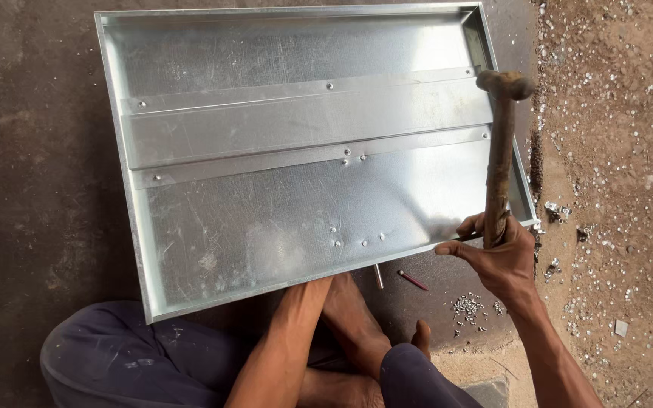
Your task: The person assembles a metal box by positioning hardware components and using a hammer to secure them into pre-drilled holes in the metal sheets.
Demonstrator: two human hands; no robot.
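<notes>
Galvanised sheet metal fills the view: a shallow rectangular tray with folded rims lies on the dark floor before a seated person's crossed legs. The right hand is closed around the worn wooden handle of a hammer, holding it upright with the head above the tray's right rim. The left forearm reaches under the tray's near edge; its hand is hidden. Two riveted strips cross the scratched tray. Loose rivets lie nearby.
</notes>
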